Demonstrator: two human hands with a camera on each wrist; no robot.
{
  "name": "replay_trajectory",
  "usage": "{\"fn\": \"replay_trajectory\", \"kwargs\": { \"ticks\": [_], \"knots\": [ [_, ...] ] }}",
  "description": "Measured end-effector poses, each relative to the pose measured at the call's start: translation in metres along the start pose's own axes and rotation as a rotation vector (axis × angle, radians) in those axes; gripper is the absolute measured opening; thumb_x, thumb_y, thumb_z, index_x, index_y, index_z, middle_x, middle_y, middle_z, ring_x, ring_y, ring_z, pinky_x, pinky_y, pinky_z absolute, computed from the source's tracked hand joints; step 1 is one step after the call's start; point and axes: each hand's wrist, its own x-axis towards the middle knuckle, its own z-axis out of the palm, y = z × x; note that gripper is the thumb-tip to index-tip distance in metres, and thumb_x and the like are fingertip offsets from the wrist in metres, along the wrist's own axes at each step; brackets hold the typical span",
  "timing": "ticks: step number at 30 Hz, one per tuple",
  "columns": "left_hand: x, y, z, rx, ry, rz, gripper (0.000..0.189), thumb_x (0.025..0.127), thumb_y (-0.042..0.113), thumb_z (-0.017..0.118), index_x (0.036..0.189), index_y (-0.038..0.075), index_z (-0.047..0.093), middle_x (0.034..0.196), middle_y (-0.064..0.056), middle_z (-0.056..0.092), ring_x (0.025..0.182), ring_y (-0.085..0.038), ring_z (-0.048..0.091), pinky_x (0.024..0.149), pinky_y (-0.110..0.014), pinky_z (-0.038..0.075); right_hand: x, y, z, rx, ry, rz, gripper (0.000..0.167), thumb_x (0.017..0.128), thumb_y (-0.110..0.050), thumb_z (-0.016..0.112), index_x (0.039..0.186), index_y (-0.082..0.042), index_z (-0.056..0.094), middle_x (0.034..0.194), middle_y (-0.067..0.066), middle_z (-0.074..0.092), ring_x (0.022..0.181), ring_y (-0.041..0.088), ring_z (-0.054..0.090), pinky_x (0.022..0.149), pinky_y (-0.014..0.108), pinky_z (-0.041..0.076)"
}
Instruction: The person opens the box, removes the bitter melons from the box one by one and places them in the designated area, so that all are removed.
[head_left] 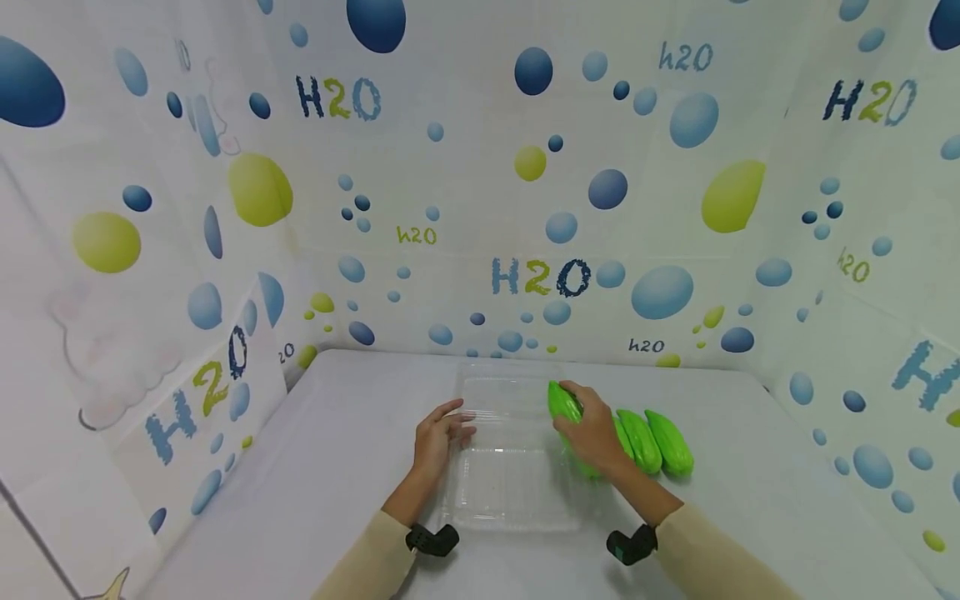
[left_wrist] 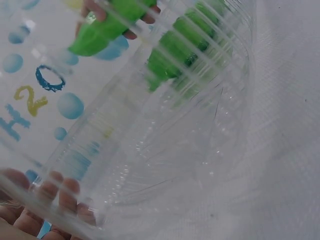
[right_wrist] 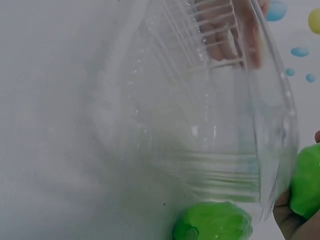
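A clear plastic clamshell container [head_left: 517,496] lies opened out on the table, its other half [head_left: 502,383] toward the back wall. My left hand [head_left: 437,437] holds its left side; in the left wrist view the fingers [left_wrist: 70,192] show through the clear plastic. My right hand [head_left: 592,429] grips a glossy, bright green, tapered vegetable [head_left: 562,402] at the container's right edge, above the surface. In the right wrist view that held vegetable [right_wrist: 307,180] is partly cut off by the frame. Similar green vegetables [head_left: 670,446] lie in a row just right of this hand, some partly hidden by it.
The white table [head_left: 352,442] stretches to both sides of the container. Behind it and at the sides hang white sheets [head_left: 465,192] printed with blue and green bubbles and H2O lettering. A dark camera band [head_left: 433,540] sits on each wrist.
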Motion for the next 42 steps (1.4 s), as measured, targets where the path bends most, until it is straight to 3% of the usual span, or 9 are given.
{"fn": "replay_trajectory", "kwargs": {
  "ticks": [6,12,18,24,32,42],
  "knots": [
    [0.0,0.003,-0.003,0.007,-0.013,-0.025,0.047,0.094,-0.005,0.043,0.14,-0.008,0.052,0.121,-0.03,0.067,0.094,-0.033,0.074,0.078,-0.036,0.056,0.002,0.001,-0.006,-0.045,0.0,0.021,0.062,0.083,-0.01,0.067,0.145,-0.009,0.055,0.13,0.014,0.06,0.102,0.027,0.055,0.084,0.04,0.044],
    [-0.014,0.021,0.001,0.013,-0.038,-0.017,0.045,0.093,-0.007,0.043,0.136,-0.01,0.054,0.123,-0.035,0.064,0.1,-0.041,0.071,0.083,-0.043,0.057,0.005,0.007,-0.013,-0.087,0.006,0.028,0.062,0.084,-0.01,0.065,0.145,-0.011,0.055,0.134,0.014,0.06,0.103,0.028,0.055,0.084,0.042,0.044],
    [-0.019,0.029,0.003,0.006,-0.032,-0.006,0.044,0.092,-0.007,0.044,0.135,-0.01,0.056,0.118,-0.03,0.068,0.097,-0.038,0.072,0.083,-0.042,0.057,0.009,0.015,-0.02,-0.109,-0.002,0.05,0.062,0.085,-0.012,0.064,0.146,-0.011,0.053,0.135,0.016,0.059,0.104,0.03,0.054,0.086,0.045,0.044],
    [-0.016,0.027,0.002,0.014,-0.029,-0.002,0.044,0.092,-0.007,0.044,0.135,-0.01,0.056,0.119,-0.033,0.067,0.099,-0.042,0.071,0.083,-0.043,0.057,0.013,0.031,-0.03,-0.159,0.007,0.052,0.061,0.086,-0.011,0.063,0.146,-0.007,0.052,0.137,0.02,0.056,0.109,0.033,0.055,0.091,0.049,0.045],
    [0.002,0.0,-0.002,0.016,-0.004,0.008,0.045,0.096,-0.003,0.043,0.14,-0.008,0.053,0.118,-0.026,0.07,0.094,-0.031,0.074,0.078,-0.036,0.058,0.017,0.045,-0.045,-0.229,0.03,0.047,0.06,0.086,-0.012,0.063,0.145,-0.005,0.053,0.132,0.024,0.056,0.108,0.037,0.055,0.091,0.054,0.045],
    [0.001,-0.002,0.0,0.014,0.01,0.008,0.045,0.094,-0.004,0.044,0.138,-0.009,0.054,0.115,-0.025,0.071,0.088,-0.025,0.075,0.077,-0.032,0.057,0.016,0.049,-0.061,-0.286,0.033,0.043,0.061,0.086,-0.015,0.062,0.145,-0.005,0.053,0.13,0.025,0.056,0.104,0.037,0.055,0.087,0.054,0.046]
  ]
}}
